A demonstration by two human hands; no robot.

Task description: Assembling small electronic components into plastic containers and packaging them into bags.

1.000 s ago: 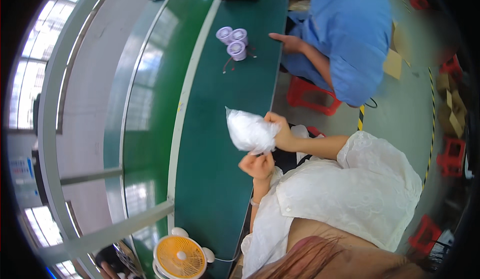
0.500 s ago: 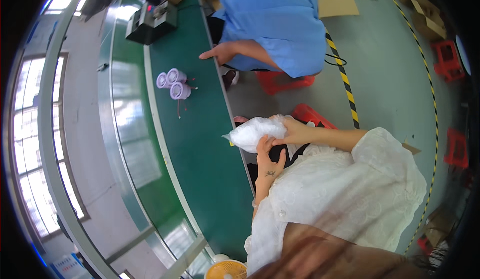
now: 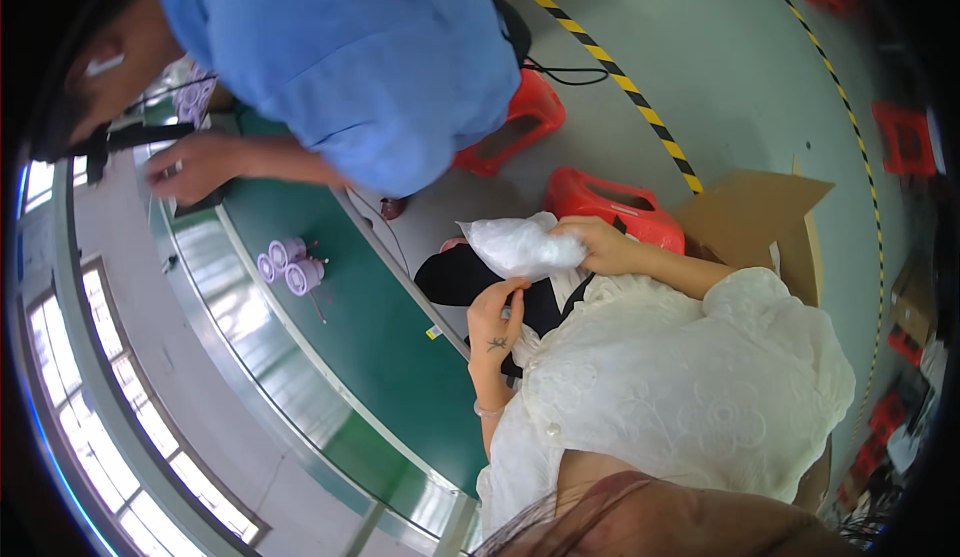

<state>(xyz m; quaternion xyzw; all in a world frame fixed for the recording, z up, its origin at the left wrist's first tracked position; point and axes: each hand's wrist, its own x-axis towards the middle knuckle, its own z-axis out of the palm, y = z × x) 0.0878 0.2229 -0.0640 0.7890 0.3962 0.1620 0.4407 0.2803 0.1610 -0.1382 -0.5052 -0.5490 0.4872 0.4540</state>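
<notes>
A clear plastic bag [image 3: 522, 247], bulging with whitish contents, hangs over my lap beside the table edge. My right hand [image 3: 600, 245] is closed around its right end. Just below the bag, my left hand [image 3: 495, 322] has its fingers drawn together in a pinch, with the fingertips at the bag's lower edge. Whatever lies between those fingertips is too small to make out. On the green table [image 3: 370, 327] to the left stand three purple-wrapped cylinders [image 3: 304, 277] with thin red leads.
A co-worker in a blue shirt [image 3: 340, 57] leans over the table's far end, one hand [image 3: 195, 167] at a dark device. Red stools [image 3: 615, 207] stand on the grey floor beyond my lap. An open cardboard box [image 3: 760, 222] is at my right.
My view has swung rightward. My left fingers have come together and moved slightly off the bag. The co-worker's hand has left the table edge and reached to the device.
</notes>
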